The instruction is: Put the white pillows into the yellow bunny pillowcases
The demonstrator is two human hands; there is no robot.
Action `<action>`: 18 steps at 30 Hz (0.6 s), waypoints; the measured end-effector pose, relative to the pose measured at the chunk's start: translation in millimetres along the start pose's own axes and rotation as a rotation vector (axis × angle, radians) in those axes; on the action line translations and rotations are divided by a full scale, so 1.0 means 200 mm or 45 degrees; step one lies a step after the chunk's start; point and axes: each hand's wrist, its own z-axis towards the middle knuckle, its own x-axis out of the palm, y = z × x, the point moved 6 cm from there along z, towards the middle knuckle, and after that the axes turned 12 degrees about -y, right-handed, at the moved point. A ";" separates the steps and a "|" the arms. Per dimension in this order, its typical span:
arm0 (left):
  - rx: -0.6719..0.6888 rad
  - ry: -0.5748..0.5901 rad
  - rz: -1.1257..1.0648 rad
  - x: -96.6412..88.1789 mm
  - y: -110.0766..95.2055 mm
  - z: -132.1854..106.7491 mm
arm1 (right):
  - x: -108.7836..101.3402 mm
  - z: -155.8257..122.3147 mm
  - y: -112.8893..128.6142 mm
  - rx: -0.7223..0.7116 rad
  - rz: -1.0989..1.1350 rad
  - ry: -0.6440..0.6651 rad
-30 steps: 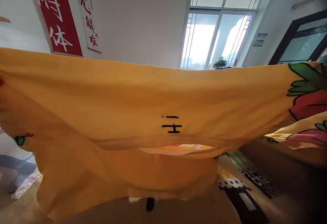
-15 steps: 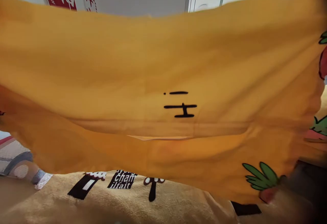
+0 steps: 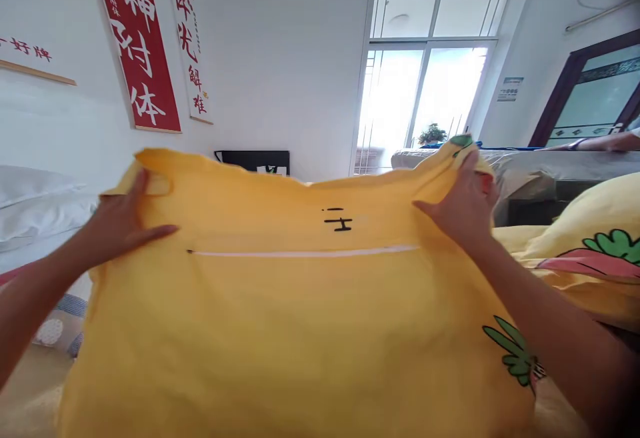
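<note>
A yellow pillowcase [image 3: 300,331] hangs spread out upright in front of me. Across it runs a pale zipper line [image 3: 305,253], with the black letters "Hi" upside down above it. My left hand [image 3: 125,221] grips the upper left corner, its thumb lying on the near side and the other fingers partly hidden by the cloth. At the upper right corner my right hand [image 3: 465,201] holds the bunched fabric, thumb pointing inward. A green leaf print [image 3: 515,351] shows at the lower right, partly behind my right forearm.
On the right lies a yellow pillow [image 3: 600,238] with a leafy print. White pillows [image 3: 45,205] are stacked at the left. Behind stand a black object [image 3: 250,158] and a plastic-wrapped piece [image 3: 530,165], where another person's arm [image 3: 607,142] rests.
The pillowcase has come down from high in front of the camera, uncovering the wall, window and door. Both my hands now show at its upper corners.
</note>
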 end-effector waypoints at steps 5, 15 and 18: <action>0.042 0.247 -0.044 0.49 -0.14 -0.11 | 0.46 -0.28 -0.05 -0.148 -0.168 0.067; -0.036 0.639 -0.175 1.44 -0.17 -0.30 | 1.11 -0.75 -0.17 -0.335 -0.287 0.242; -0.116 0.705 -0.166 1.66 -0.19 -0.39 | 1.24 -0.88 -0.24 -0.370 -0.345 0.311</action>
